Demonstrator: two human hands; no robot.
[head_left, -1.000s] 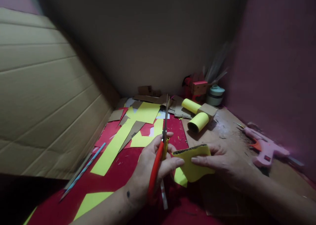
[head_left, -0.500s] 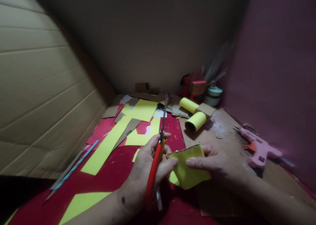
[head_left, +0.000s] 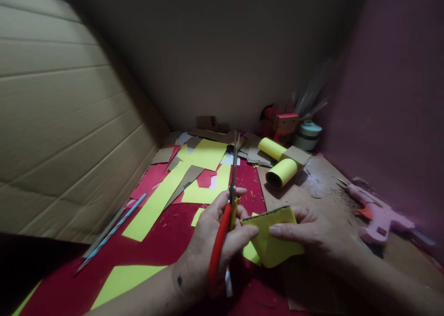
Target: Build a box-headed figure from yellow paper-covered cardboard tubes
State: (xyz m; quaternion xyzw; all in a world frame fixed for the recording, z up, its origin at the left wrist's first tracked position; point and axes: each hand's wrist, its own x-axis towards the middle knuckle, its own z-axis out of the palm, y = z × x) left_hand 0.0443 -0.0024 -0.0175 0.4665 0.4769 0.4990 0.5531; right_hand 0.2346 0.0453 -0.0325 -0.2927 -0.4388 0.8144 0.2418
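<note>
A pair of scissors [head_left: 220, 249] with red handles rests in my left hand [head_left: 203, 246], its blades pointing up and away from me. The thumb and fingers of that hand also pinch the left edge of a yellow-covered cardboard piece [head_left: 272, 251]. My right hand [head_left: 312, 235] grips the same piece from the right, thumb on the yellow face and fingers behind. Along the piece's top edge the brown corrugated layer shows. Below and behind it lies a bit of yellow paper, partly hidden.
Yellow paper strips [head_left: 163, 195] and red and brown scraps cover the left side. A blue-striped pencil [head_left: 114, 230] lies near the cardboard wall [head_left: 69, 135]. Two yellow tubes joined to a cardboard box [head_left: 300, 155] stand ahead, a teal container [head_left: 308, 135] behind. A pink glue gun [head_left: 378, 212] lies right.
The whole view has shifted slightly, so everything appears a little farther right. Both hands keep the same hold on the cardboard piece, and the scissors stay in my left hand.
</note>
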